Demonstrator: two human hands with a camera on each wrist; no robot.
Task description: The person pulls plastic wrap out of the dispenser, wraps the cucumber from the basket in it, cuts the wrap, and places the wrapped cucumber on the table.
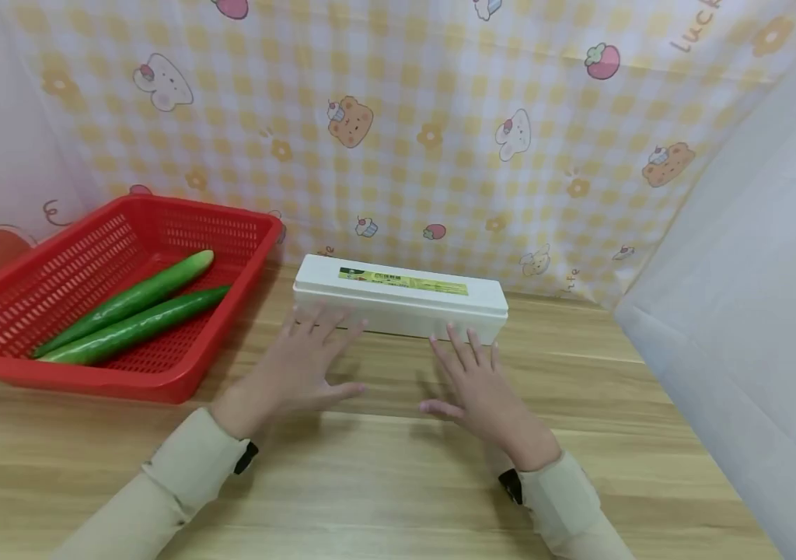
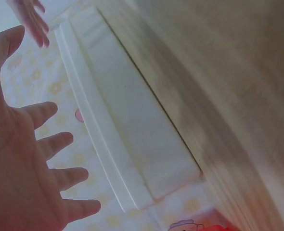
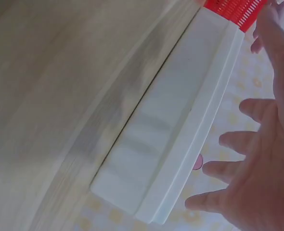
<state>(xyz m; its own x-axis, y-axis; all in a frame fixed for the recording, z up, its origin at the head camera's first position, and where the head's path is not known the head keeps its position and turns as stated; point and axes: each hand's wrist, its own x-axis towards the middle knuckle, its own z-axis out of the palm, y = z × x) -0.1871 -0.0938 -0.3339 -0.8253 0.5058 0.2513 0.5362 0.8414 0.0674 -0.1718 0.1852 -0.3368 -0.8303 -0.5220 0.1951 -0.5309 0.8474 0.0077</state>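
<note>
A long white lidded box [image 1: 398, 311] with a yellow-green label [image 1: 403, 281] on top stands on the wooden table near the back. In front of its left part, my left hand [image 1: 303, 362] is spread, palm down, holding nothing. My right hand [image 1: 475, 389] is spread likewise before the box's right part, thumb pointing inward. In the left wrist view the left fingers [image 2: 65, 144] are apart from one another beside the box [image 2: 122, 96]. The right wrist view has the right fingers [image 3: 228, 168] stretched toward the box [image 3: 166, 115], nothing between them.
A red plastic basket [image 1: 188, 373] stands at the left with two long green cucumbers [image 1: 139, 330] in it. Behind the table hangs a yellow checked cloth [image 1: 398, 179]. A white sheet [image 1: 741, 272] borders the right side.
</note>
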